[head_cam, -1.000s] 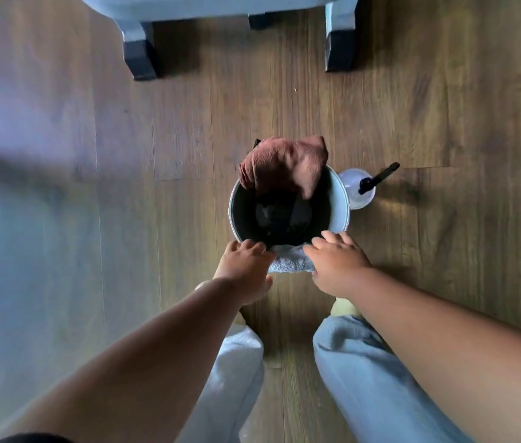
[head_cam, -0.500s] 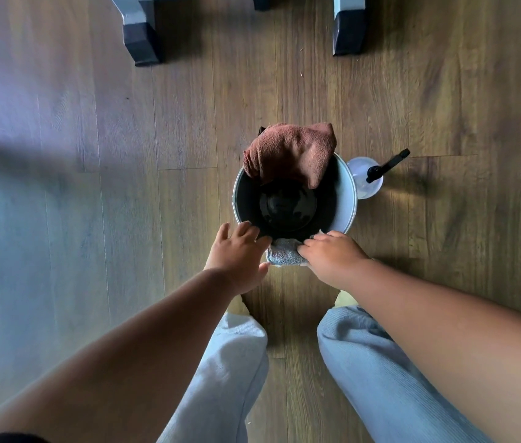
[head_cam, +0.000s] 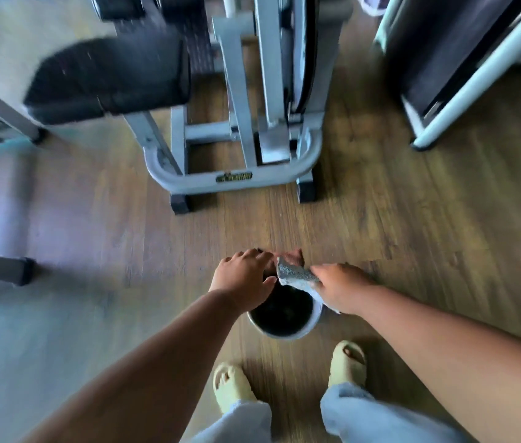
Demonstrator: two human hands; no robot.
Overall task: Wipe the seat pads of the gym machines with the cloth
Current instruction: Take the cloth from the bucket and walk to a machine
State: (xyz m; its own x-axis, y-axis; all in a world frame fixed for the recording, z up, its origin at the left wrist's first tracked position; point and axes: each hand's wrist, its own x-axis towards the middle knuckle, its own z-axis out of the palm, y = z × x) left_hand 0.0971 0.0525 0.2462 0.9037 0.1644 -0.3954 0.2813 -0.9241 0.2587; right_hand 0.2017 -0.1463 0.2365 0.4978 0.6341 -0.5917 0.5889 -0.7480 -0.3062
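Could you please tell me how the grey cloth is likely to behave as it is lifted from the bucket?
Probably floppy: the grey cloth bends and droops from the right hand. Likely light, since one hand holds it over the bucket.

Speckled grey cloth [head_cam: 295,275] in the right hand [head_cam: 339,290], reddish-brown cloth [head_cam: 291,257] beyond it, black seat pad [head_cam: 109,78], grey machine frame [head_cam: 230,180], brown wood-grain floor [head_cam: 396,219], pale yellow sandals [head_cam: 233,386]
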